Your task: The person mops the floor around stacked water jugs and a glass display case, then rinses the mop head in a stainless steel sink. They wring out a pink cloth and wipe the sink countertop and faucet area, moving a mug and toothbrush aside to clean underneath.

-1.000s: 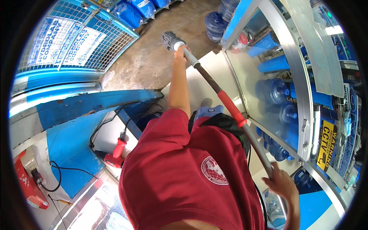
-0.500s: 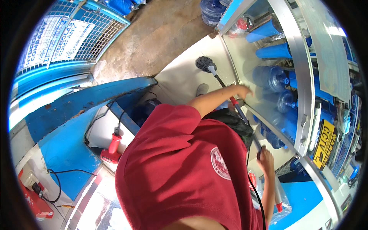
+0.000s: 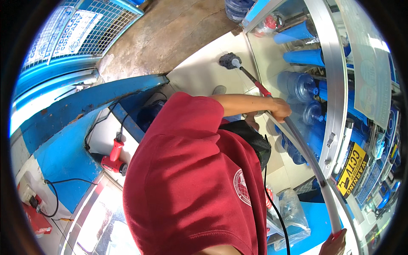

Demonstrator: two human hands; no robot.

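Head view, looking down over a red shirt [image 3: 191, 182]. A long-handled mop [image 3: 272, 106] runs from the near right up to the far middle of the scene. Its dark blue head [image 3: 229, 60] rests on the pale tiled floor [image 3: 199, 72], close beside the metal frame [image 3: 331, 85] of a glass-fronted cabinet on the right.

Left hand [image 3: 280, 109]: grip closed around the handle about midway along, just near of the red sleeve on the shaft; forearm reaches across from the left.

Right hand [image 3: 333, 244]: at the near right edge, partly cut off by the rim. Grip closed on the near end of the handle, at its red tip.

Behind the glass: large blue water bottles [image 3: 297, 85], stacked. On the left, a red power drill [image 3: 112, 155] lies on a white ledge beside a blue wall [image 3: 63, 148], well apart from the mop. A clear plastic bag [image 3: 293, 212] sits near right.
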